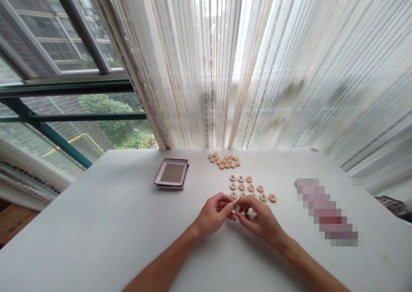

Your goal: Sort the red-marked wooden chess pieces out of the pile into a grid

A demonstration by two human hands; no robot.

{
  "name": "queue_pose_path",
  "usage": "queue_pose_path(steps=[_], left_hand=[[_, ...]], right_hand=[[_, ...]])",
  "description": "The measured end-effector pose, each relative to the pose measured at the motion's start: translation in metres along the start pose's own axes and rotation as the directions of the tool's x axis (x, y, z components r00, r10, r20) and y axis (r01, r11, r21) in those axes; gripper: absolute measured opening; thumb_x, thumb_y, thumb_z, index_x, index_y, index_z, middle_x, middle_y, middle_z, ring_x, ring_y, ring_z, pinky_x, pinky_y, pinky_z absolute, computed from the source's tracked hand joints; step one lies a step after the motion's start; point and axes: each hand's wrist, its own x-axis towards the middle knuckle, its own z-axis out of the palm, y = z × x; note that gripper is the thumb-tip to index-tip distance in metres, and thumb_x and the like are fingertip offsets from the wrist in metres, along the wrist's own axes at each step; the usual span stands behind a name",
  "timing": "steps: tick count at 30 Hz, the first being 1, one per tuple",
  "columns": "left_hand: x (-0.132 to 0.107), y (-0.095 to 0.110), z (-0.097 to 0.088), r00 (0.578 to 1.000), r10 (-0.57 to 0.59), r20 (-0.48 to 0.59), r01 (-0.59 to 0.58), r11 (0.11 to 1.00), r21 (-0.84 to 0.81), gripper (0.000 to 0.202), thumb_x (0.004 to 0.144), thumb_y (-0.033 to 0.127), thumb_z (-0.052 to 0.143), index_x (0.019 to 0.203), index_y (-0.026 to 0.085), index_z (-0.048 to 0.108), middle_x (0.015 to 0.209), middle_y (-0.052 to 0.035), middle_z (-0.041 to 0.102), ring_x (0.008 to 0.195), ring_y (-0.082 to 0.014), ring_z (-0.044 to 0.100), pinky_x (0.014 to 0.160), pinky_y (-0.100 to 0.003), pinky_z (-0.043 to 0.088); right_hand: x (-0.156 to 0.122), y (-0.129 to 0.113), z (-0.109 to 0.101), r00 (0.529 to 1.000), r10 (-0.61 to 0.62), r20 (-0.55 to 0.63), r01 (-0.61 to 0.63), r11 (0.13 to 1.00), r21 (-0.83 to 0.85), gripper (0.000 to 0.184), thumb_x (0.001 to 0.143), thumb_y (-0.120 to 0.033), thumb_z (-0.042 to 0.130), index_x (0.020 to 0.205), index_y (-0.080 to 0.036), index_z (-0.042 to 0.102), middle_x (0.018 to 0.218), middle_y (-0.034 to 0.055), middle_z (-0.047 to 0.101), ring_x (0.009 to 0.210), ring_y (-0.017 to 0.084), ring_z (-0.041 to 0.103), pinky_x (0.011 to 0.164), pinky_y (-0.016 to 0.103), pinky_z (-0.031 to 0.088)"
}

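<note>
Between my two hands is a round wooden Chinese chess piece (pixel 236 207) with a dark character on its face. The fingertips of my left hand (pixel 210 215) close on its left side. My right hand (pixel 262 221) pinches it from the right with thumb and fingers. Just beyond my hands, face-up pieces with red and black characters lie in rough rows, among them a red-marked piece (pixel 272 197) at the right end. A few more pieces are partly hidden beneath my right hand. Farther back lies a loose cluster of plain-faced pieces (pixel 227 165), no characters showing.
A shallow square box (pixel 174 172) with a brown bottom sits on the white table (pixel 96 215), left of the pieces. To the right lies a pixelated, pinkish long object (pixel 326 212). Striped sheer curtains (pixel 206 69) hang behind the table's far edge, with a window at left.
</note>
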Motion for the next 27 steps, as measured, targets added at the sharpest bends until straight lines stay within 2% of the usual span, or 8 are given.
queue_pose_path(steps=[8,13,20,27], left_hand=[[0.0000,-0.0011,-0.0052,0.995,0.013,0.095,-0.007,0.998,-0.059,0.035,0.085,0.035,0.072,0.109,0.013,0.059,0.091,-0.0110,0.072,0.079,-0.0172,0.069,0.078,-0.032,0.053],[0.0005,-0.0002,-0.0051,0.996,0.021,0.084,-0.020,1.000,-0.015,0.034,0.087,0.034,0.070,0.110,0.013,0.059,0.095,-0.0122,0.073,0.081,-0.0176,0.068,0.078,-0.032,0.052],[0.0003,-0.0005,-0.0034,0.997,0.019,0.073,-0.020,1.000,0.013,0.035,0.085,0.035,0.071,0.111,0.014,0.061,0.096,-0.0116,0.073,0.083,-0.0183,0.069,0.080,-0.032,0.053],[-0.0009,-0.0010,-0.0009,0.999,0.014,0.029,-0.015,0.999,0.047,0.036,0.085,0.037,0.071,0.112,0.015,0.063,0.095,-0.0115,0.074,0.082,-0.0189,0.070,0.079,-0.032,0.054]], right_hand=[[0.0006,-0.0008,-0.0036,0.999,0.052,-0.014,-0.052,0.999,0.000,0.014,0.089,-0.024,0.061,0.103,-0.022,0.059,0.089,0.0047,0.065,0.077,0.017,0.063,0.052,0.022,0.050],[-0.0011,-0.0003,-0.0047,0.998,0.058,0.004,-0.058,0.998,0.023,0.018,0.089,-0.026,0.061,0.106,-0.023,0.059,0.090,0.0045,0.065,0.078,0.017,0.063,0.049,0.021,0.048],[-0.0004,-0.0032,-0.0081,0.997,0.076,-0.002,-0.076,0.996,0.041,0.012,0.093,-0.026,0.056,0.104,-0.022,0.059,0.090,0.0045,0.064,0.078,0.017,0.061,0.046,0.020,0.044],[-0.0016,-0.0001,-0.0055,0.993,0.115,-0.002,-0.114,0.991,0.076,0.013,0.097,-0.029,0.050,0.103,-0.022,0.060,0.090,0.0049,0.064,0.079,0.017,0.061,0.048,0.020,0.046]])
